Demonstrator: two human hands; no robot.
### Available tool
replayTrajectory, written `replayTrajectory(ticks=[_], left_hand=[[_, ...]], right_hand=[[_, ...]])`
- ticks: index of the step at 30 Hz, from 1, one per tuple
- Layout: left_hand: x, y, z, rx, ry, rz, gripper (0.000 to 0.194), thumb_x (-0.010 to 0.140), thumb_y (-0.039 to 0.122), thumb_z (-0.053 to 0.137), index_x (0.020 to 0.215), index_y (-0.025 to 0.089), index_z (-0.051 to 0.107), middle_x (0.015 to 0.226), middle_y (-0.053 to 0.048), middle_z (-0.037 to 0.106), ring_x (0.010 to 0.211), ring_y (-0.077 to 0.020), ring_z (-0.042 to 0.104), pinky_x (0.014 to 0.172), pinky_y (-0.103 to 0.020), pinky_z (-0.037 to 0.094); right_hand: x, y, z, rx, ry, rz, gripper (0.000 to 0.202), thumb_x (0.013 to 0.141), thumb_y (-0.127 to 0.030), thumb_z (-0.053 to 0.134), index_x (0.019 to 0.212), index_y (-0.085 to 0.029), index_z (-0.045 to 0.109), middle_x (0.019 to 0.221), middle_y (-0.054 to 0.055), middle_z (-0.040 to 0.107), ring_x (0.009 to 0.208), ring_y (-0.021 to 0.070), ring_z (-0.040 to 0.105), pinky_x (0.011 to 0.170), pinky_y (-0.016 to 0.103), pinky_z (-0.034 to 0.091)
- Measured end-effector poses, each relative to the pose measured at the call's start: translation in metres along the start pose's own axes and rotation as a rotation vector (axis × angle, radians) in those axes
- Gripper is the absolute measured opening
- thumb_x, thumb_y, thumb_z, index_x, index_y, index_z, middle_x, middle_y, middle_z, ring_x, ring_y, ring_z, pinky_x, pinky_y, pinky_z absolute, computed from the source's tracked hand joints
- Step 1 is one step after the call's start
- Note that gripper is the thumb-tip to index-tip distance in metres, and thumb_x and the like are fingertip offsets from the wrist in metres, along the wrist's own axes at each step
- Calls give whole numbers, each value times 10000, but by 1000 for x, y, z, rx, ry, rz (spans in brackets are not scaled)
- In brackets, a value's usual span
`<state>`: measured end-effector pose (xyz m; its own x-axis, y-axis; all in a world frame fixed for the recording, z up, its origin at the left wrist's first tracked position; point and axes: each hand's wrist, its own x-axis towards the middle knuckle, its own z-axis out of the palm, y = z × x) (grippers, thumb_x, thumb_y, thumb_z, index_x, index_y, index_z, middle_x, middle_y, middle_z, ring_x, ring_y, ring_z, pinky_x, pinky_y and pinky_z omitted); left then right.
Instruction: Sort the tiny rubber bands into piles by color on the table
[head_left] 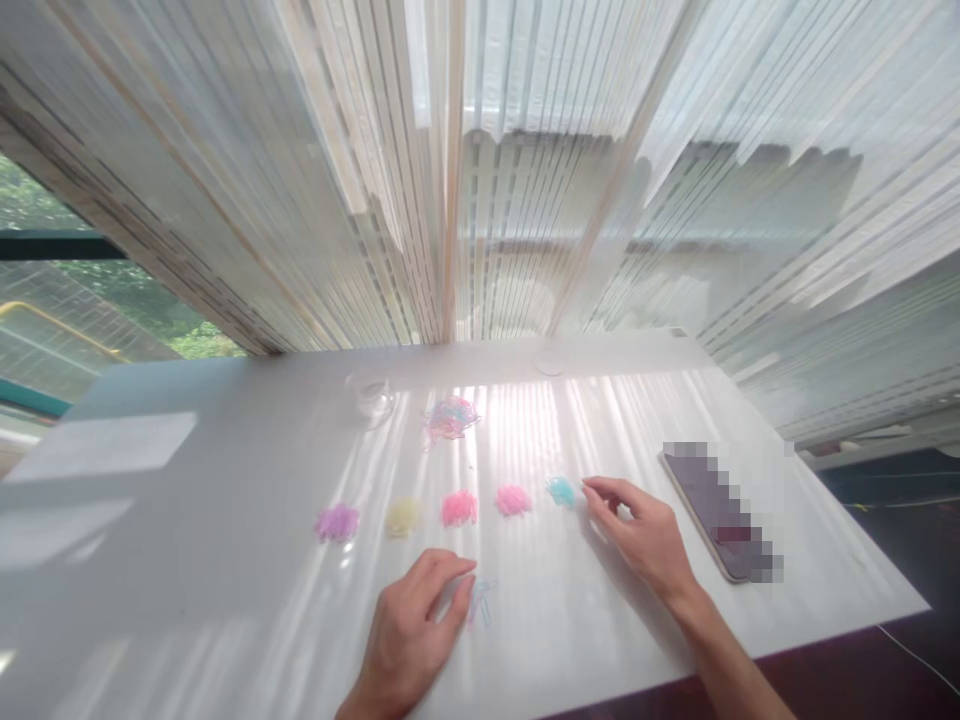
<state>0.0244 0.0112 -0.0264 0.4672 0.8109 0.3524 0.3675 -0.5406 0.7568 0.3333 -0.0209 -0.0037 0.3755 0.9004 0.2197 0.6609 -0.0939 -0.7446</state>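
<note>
Five small piles of thin coloured pieces lie in a row on the white table: purple (337, 522), yellow (402, 516), red-pink (459, 507), pink (514, 500) and teal (560, 490). Behind them is a mixed-colour pile (451, 417). My left hand (420, 625) rests near the front, thumb and forefinger slightly apart, beside a few loose blue and pink pieces (482, 602). Just right of the teal pile, my right hand (637, 530) has its fingers curled together in a pinch; anything between the fingertips is too small to make out.
A clear glass container (371, 398) stands at the back left of the mixed pile. A phone (720, 515), partly pixelated, lies right of my right hand. Sheer striped curtains (525, 200) hang along the table's far edge.
</note>
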Motion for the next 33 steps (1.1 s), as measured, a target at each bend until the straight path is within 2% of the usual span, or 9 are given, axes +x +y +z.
replayTrajectory(ticks=[5,11,16,21,25,28,33], left_hand=[[1,0,-1,17,10,2,135,1009,183,598,1075,237,704,906,-16,721,548,-88,586,512,-186,494],[1,1,0,36,15,-5,133,1011,188,586,1057,238,701,871,-13,715,541,-92,578,509,-188,486],[2,3,0,52,10,-13,139,1015,184,574,1045,233,700,872,-17,718,542,-93,576,510,-190,484],[2,3,-1,47,12,-19,141,1009,173,585,1053,241,701,876,-10,713,545,-90,574,517,-190,485],[1,3,-1,32,2,-29,147,1008,171,582,1054,240,704,882,-8,712,561,-91,586,522,-189,486],[1,3,0,36,9,-37,146,1006,171,584,1050,238,707,881,-4,713,550,-86,577,514,-187,480],[1,5,-1,44,12,-37,154,1012,178,574,1050,234,712,869,-8,717,545,-88,567,518,-187,482]], right_hand=[[10,4,0,-14,-93,-22,277,968,-458,620,913,-234,773,880,41,786,665,185,658,634,305,543],[11,3,10,-33,-95,23,295,970,-471,608,877,-228,749,824,37,744,663,188,627,641,318,517],[9,3,12,-47,-118,-66,330,1020,-452,537,875,-220,722,814,54,717,658,191,607,592,316,496],[14,6,8,-54,-74,-93,323,1056,-411,470,1018,-217,725,895,66,732,689,201,645,611,326,523],[27,9,6,-74,-201,-151,303,1064,-363,441,1102,-232,712,1053,74,744,844,217,705,700,338,566],[34,11,9,-59,-271,-227,279,1051,-312,440,1095,-235,705,1034,65,751,887,221,726,760,353,582],[32,16,17,-36,-238,-234,270,1056,-309,454,1104,-225,705,991,66,752,842,216,723,737,351,579]])
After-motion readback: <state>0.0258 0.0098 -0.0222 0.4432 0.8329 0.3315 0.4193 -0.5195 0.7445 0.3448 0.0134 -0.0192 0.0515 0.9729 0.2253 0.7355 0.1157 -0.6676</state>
